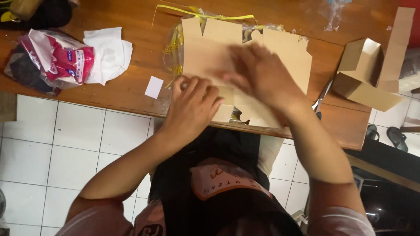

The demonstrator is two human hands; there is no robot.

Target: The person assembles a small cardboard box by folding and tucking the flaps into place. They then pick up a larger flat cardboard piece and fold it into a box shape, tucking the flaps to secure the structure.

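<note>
A flat brown cardboard box blank (210,52) with cut flaps lies on the wooden table (131,89) in front of me. My left hand (192,107) presses its fingers onto the near left part of the blank. My right hand (260,74), blurred by motion, lies palm-down over the blank's middle. Under the blank sits a clear plastic bag with a yellow strip (175,48).
A folded brown cardboard box (365,74) stands at the right with scissors (321,98) beside it. At the left lie a white cloth (107,54), a red-and-white plastic packet (54,59) and a small white card (154,87). White tiled floor (65,148) shows below.
</note>
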